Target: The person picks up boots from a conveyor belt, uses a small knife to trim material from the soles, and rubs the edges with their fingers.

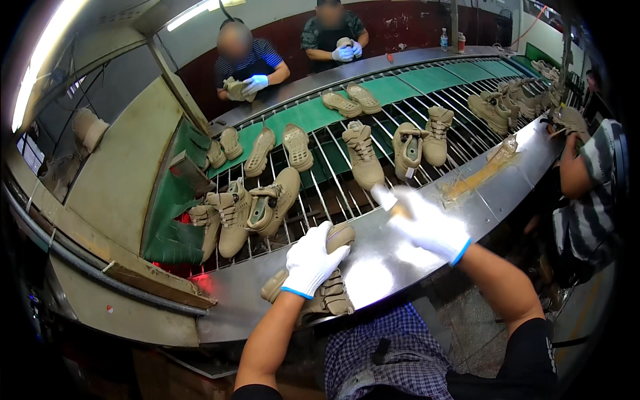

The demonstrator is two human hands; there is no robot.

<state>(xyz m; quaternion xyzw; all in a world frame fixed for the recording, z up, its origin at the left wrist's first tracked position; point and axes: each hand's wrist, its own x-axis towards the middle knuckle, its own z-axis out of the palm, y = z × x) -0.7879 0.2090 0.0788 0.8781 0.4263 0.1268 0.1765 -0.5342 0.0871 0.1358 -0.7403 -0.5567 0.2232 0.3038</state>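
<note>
My left hand (311, 261), in a white glove with a blue cuff, is closed around a tan lace-up shoe (335, 297). The shoe lies tilted on the near metal ledge (253, 312), its laces toward me and part of it under my fingers. To the right, my right hand (430, 227) is raised over the ledge in a matching glove, smeared by motion. A small brownish thing (400, 211) shows at its fingers, too blurred to name. Just beyond it on the rods stands an upright tan shoe (363, 160).
Tan shoes (273, 200) and loose soles (298, 147) rest on a conveyor of metal rods (333, 193) and a green belt (393, 85). A brown glue-like smear (480, 175) marks the ledge. Two gloved people work across; another person (593, 173) handles a shoe at right.
</note>
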